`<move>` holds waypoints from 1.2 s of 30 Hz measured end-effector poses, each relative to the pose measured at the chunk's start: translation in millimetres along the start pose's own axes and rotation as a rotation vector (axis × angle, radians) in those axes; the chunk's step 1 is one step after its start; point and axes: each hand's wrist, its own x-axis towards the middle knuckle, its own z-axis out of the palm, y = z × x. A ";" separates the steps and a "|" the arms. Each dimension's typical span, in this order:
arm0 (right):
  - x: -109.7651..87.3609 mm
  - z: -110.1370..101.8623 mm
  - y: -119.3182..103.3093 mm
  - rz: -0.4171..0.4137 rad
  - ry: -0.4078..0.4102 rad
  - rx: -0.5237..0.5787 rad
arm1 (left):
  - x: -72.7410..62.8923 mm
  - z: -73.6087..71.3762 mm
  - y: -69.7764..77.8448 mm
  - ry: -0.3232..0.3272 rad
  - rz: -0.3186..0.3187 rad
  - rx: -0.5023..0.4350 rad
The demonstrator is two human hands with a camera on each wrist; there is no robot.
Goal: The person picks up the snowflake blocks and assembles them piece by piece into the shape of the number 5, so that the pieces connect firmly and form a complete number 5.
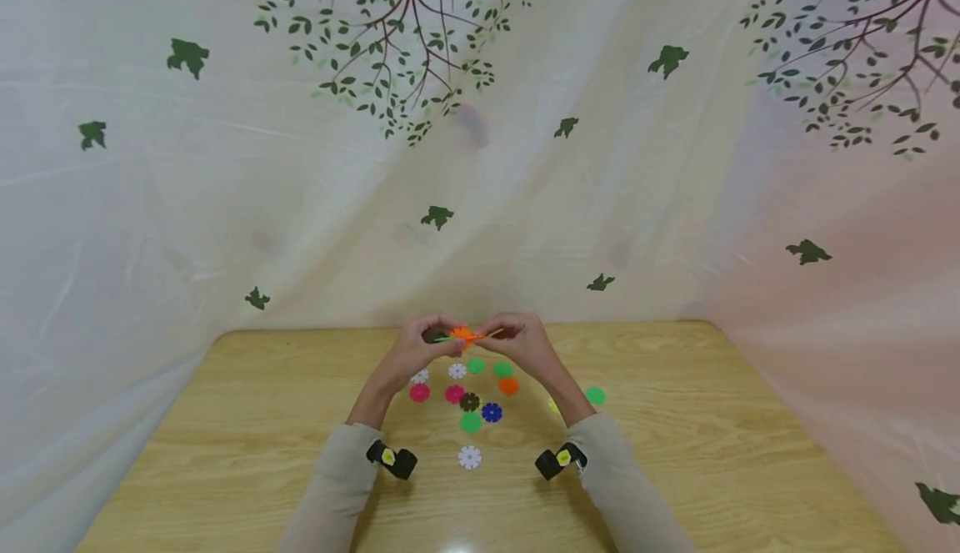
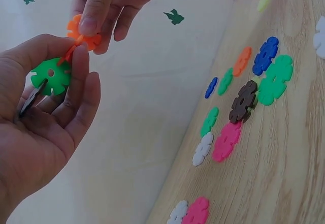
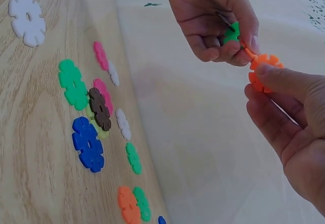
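A white plastic curtain printed with green leaves and brown branches [image 1: 480, 161] hangs behind and around a light wooden table [image 1: 712, 453]. Above the far part of the table, the left hand [image 1: 416, 351] and the right hand [image 1: 525, 344] meet in the air, close to each other.

The left hand has its fingers curled and grasps a small cluster of joined pieces: a green plastic snowflake disc [image 2: 50, 75] with a dark piece beside it in the palm. The right hand pinches an orange plastic snowflake disc [image 2: 83, 33] between thumb and fingers; this orange disc touches the edge of the cluster, just beside the green disc.

On the table below the hands, loose flat discs of the same notched shape lie near each other: a blue disc [image 1: 491, 412], a brown disc [image 1: 469, 402], pink discs [image 1: 454, 394], green discs [image 1: 471, 423] and small white discs [image 1: 457, 370]. One larger white disc [image 1: 469, 457] lies apart, nearer to the person, between the two sleeves.
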 end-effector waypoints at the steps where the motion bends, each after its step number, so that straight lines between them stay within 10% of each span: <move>1: 0.2 -0.1 -0.9 0.009 -0.003 -0.007 | -0.1 -0.1 -0.2 0.001 0.000 0.005; 11: -6.2 -4.6 -30.7 0.094 -0.051 -0.002 | -0.1 -0.7 -3.0 0.036 -0.048 0.056; 19: -5.1 -7.6 8.8 0.112 -0.133 -0.044 | -2.8 -4.6 -4.8 0.089 -0.087 0.073; 36: -33.4 8.9 13.6 0.043 -0.663 -0.133 | -2.3 -10.1 -6.4 0.124 -0.105 0.103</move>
